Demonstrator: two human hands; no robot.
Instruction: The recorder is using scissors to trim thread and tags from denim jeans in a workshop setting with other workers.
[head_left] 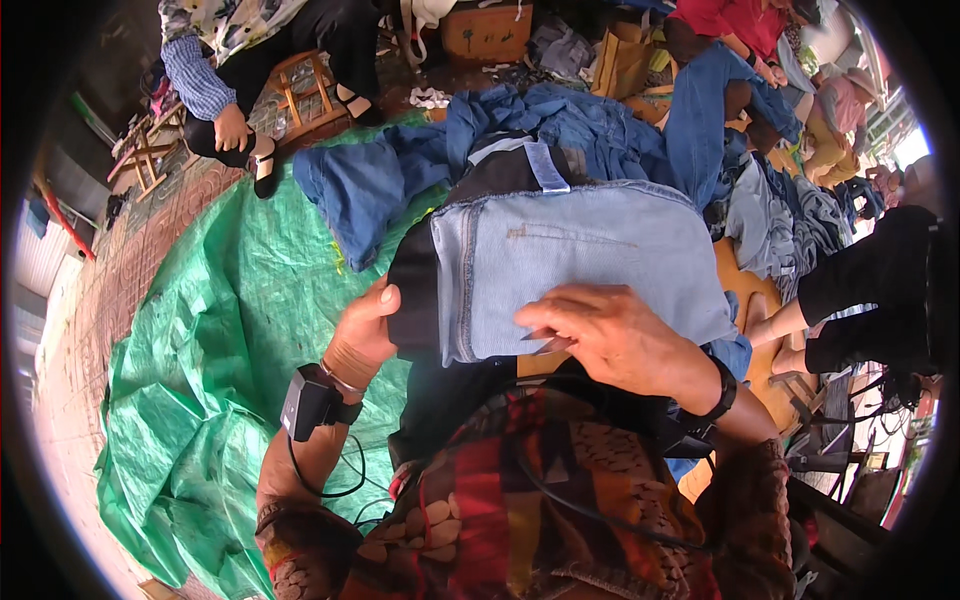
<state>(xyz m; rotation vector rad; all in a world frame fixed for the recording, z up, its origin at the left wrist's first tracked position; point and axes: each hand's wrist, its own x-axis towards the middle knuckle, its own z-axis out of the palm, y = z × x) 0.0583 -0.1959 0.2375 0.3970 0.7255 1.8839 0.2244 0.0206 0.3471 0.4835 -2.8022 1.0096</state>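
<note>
A light blue denim garment (590, 240) with a stitched side seam and a small label lies spread over my lap. Black cloth (415, 270) shows along its left side. My left hand (362, 335) grips the black edge, thumb uppermost; its other fingers are mostly hidden. Over the lower part of the denim, my right hand (620, 340) is closed on small dark thread snips (545, 342). Their two pointed blades stick out to the left, slightly apart, close to the garment's lower edge.
A green plastic sheet (220, 330) covers the ground at left. Heaped dark blue jeans (570, 120) lie just beyond the garment, paler denim (775, 225) to the right. Seated people surround the pile; a wooden stool (303, 95) stands far left. A cable (345, 490) hangs by my left forearm.
</note>
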